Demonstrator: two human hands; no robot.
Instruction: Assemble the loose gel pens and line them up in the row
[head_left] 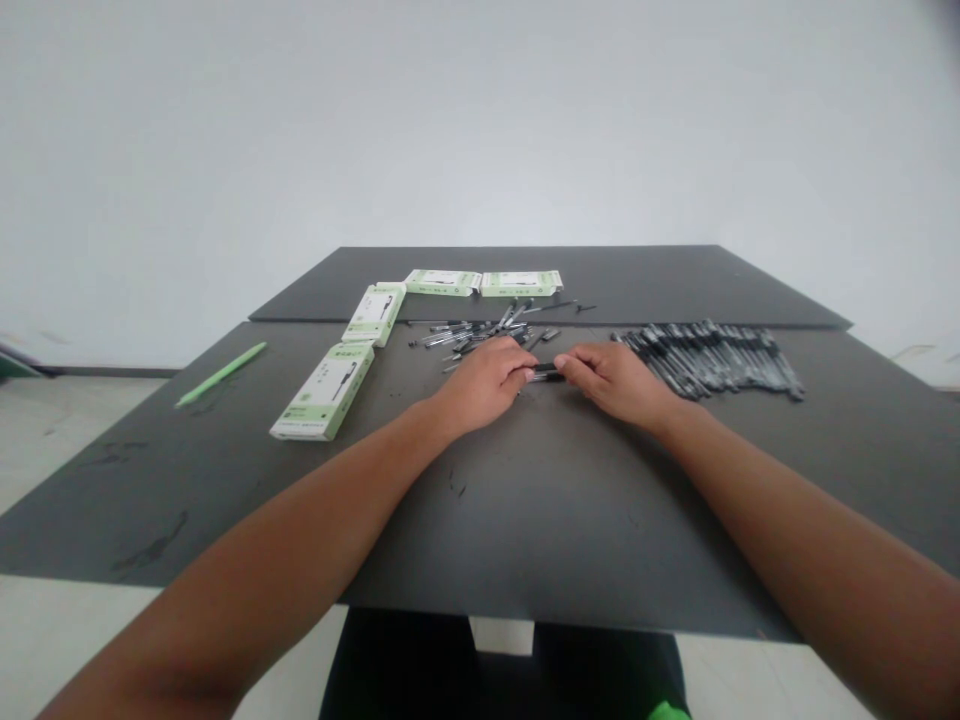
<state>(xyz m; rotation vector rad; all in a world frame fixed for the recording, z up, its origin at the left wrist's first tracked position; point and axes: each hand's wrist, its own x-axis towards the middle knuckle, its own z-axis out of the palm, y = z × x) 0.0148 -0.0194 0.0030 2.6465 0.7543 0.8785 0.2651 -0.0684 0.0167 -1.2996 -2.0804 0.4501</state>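
Between my two hands is a black pen (pixel 548 368), held level just above the dark table. My left hand (pixel 489 380) is closed on its left end, and my right hand (pixel 611 378) pinches its right end. Just behind my left hand lies a loose pile of pen parts (pixel 457 332), pointing in different directions. To the right of my right hand, a row of clear and black pens (pixel 712 358) lies side by side. My fingers partly cover the held pen, so its full length is hidden.
Several white and green boxes lie on the dark table (pixel 525 520): one at the left (pixel 324 392), one behind it (pixel 375 314), two at the back (pixel 444 282). A green pen-like object (pixel 221 375) rests at the far left. A pale wall stands behind.
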